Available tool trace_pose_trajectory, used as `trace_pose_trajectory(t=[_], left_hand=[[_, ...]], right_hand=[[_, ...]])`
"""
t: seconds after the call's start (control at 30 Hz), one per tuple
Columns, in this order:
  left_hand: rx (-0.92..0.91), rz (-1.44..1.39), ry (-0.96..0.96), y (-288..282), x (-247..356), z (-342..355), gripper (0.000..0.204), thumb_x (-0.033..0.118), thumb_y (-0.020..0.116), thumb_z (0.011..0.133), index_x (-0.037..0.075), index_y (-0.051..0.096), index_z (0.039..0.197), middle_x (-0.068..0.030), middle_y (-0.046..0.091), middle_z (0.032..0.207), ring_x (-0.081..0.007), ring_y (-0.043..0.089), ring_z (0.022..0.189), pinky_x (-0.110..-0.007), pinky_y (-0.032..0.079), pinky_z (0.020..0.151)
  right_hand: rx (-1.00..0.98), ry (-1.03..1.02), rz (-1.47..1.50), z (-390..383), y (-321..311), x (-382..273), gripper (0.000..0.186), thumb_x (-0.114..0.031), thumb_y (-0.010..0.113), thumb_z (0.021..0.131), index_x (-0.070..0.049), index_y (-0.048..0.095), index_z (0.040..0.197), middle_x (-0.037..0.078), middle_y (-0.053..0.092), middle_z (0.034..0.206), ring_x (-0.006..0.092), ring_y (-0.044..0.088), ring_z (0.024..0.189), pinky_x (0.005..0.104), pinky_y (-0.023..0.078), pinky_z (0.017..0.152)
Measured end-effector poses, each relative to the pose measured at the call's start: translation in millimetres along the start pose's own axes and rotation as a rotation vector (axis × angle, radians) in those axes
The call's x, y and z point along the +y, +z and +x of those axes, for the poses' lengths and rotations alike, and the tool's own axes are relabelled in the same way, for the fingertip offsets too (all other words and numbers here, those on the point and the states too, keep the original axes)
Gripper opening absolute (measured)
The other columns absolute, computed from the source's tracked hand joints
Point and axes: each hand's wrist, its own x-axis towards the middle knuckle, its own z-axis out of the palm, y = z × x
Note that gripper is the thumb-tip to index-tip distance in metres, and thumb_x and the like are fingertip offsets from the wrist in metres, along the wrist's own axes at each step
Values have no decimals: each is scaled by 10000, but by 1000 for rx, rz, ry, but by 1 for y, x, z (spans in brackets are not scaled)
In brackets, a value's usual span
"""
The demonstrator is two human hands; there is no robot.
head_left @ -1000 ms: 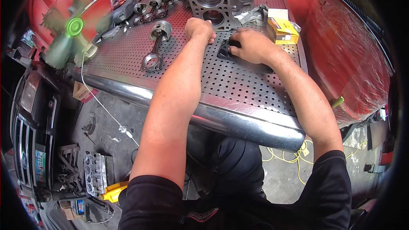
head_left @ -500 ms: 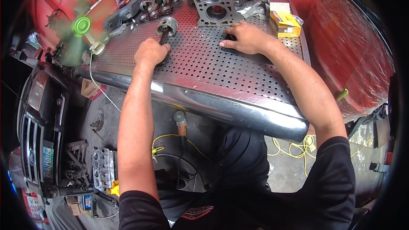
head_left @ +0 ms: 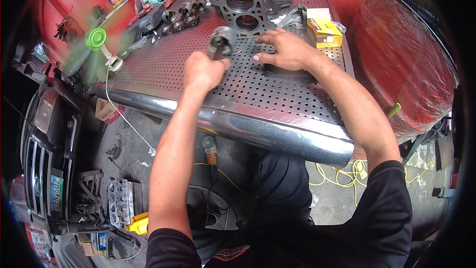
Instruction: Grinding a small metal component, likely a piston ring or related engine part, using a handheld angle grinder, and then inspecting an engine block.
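Observation:
My left hand (head_left: 203, 72) grips the connecting rod of a piston (head_left: 222, 40), which is tilted up and blurred a little below the engine block (head_left: 246, 4). My right hand (head_left: 287, 49) is open, fingers apart, over the perforated metal bench, with a flat dark object (head_left: 279, 73) partly hidden beneath it; whether the hand touches that object I cannot tell. Several other pistons with rods (head_left: 186, 14) lie at the back left of the bench (head_left: 158, 69). A yellow box (head_left: 325, 34) stands right of my right hand.
A green fan (head_left: 96, 38) and its white cord stand at the left. A car front (head_left: 44, 149), a cylinder head (head_left: 121, 201) and an angle grinder (head_left: 210, 150) are below. A plastic-covered red panel (head_left: 401, 69) borders the right. The rounded front edge (head_left: 267, 136) crosses before me.
My left hand moved left to the lone piston and rod, gripped it, and has now raised it toward the right. My right hand's fingers have spread from around the dark object.

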Motion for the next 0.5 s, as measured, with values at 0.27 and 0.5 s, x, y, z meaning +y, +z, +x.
trace_pose_trajectory(t=[0.27, 0.5], left_hand=[[7, -4, 68, 32, 47, 10, 561, 351, 862, 817, -11, 759, 1233, -262, 780, 1189, -388, 754, 1163, -467, 599, 1007], [45, 69, 157, 32, 57, 20, 510, 340, 850, 803, -6, 766, 1169, -240, 792, 1137, -371, 761, 1136, -462, 593, 1001]], right_hand=[[109, -155, -41, 0, 11, -11, 623, -451, 717, 1017, -20, 646, 1461, 156, 645, 1498, 352, 548, 1412, 482, 433, 1221], [78, -139, -105, 8, 10, -5, 645, -474, 703, 1026, 6, 642, 1451, 166, 641, 1488, 355, 545, 1409, 491, 428, 1213]])
